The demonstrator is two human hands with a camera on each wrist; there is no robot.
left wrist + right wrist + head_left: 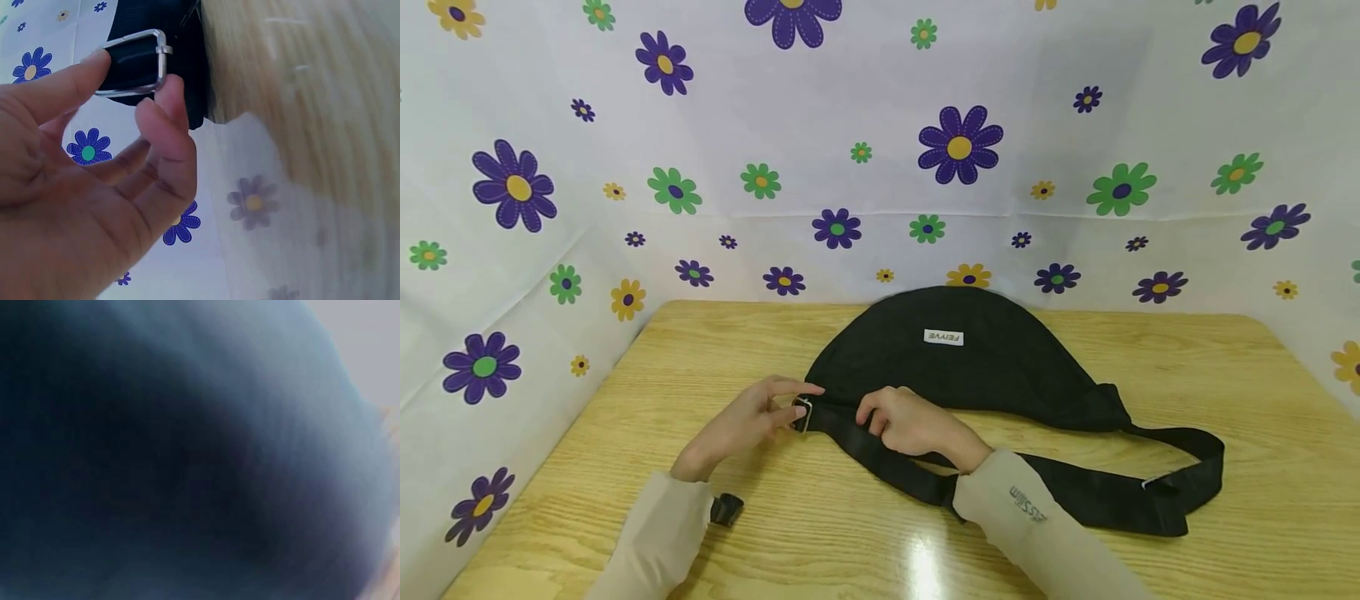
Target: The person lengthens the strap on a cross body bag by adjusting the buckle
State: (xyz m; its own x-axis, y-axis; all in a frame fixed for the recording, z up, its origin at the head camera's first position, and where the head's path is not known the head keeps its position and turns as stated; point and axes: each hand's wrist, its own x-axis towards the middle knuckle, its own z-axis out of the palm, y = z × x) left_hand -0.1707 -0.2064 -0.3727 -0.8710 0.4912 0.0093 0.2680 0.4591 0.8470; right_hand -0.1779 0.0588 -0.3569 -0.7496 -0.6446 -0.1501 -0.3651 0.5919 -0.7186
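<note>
A black waist bag (1000,367) lies on the table with a white label upside down to me. My left hand (745,425) pinches the metal slider buckle (802,414) at the bag's left end. Close up in the left wrist view, the thumb and fingertips hold the edges of the silver slider frame, with black webbing behind it. Curled fingers of my right hand (913,425) grip the black strap (891,468) just right of the slider. Blurred dark fabric fills the right wrist view, hiding that hand there.
A black plastic clip (727,509) sticks out beside the left sleeve. The strap's loop (1206,467) lies on the wooden table (1277,392) at the right. A flower-printed white cloth (865,100) stands behind the table and along its sides.
</note>
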